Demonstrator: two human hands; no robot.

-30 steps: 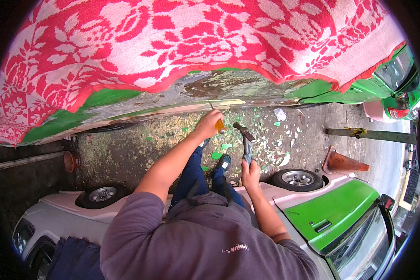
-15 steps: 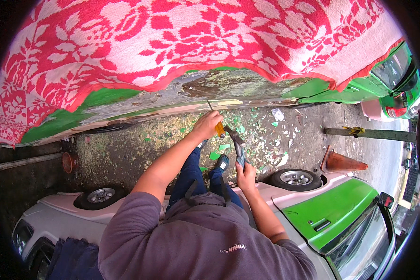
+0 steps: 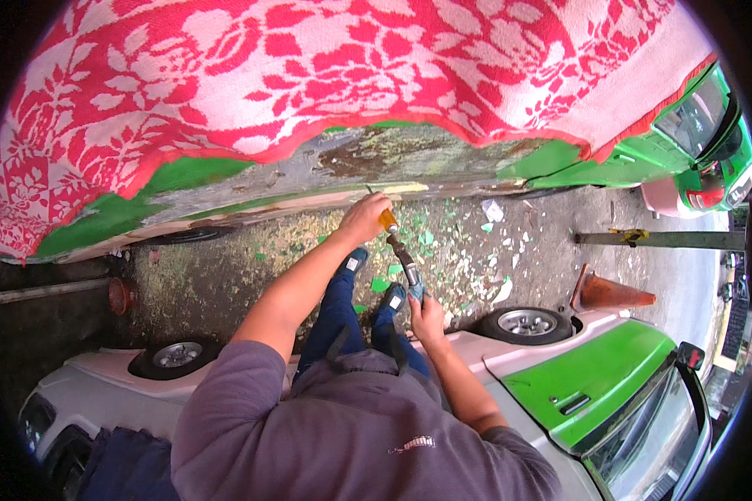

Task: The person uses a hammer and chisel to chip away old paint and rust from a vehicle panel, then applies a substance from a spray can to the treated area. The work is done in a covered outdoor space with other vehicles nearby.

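Note:
My left hand [image 3: 364,220] is closed around a screwdriver [image 3: 387,219] with an amber handle. Its thin shaft points away from me, the tip at the lower edge of a scraped car body panel [image 3: 301,177]; I cannot tell if it touches. Bare and brown patches show on this panel, with green paint beside them. In my right hand [image 3: 428,320] is a hammer [image 3: 410,269], gripped by its blue-grey handle. The hammer's dark head is right by the butt of the screwdriver handle; whether they touch is unclear.
A red and pink floral towel [image 3: 351,67] drapes over the worked car. Green and pale paint chips [image 3: 443,250] litter the ground. Behind me stands a white, pink and green car [image 3: 589,384]. An orange cone [image 3: 614,294], a post [image 3: 668,240] and a reddish bucket [image 3: 123,296] stand around.
My right hand has brought the hammer leftward, and its head is now lined up close to the screwdriver's butt. My left hand has shifted slightly left with the screwdriver.

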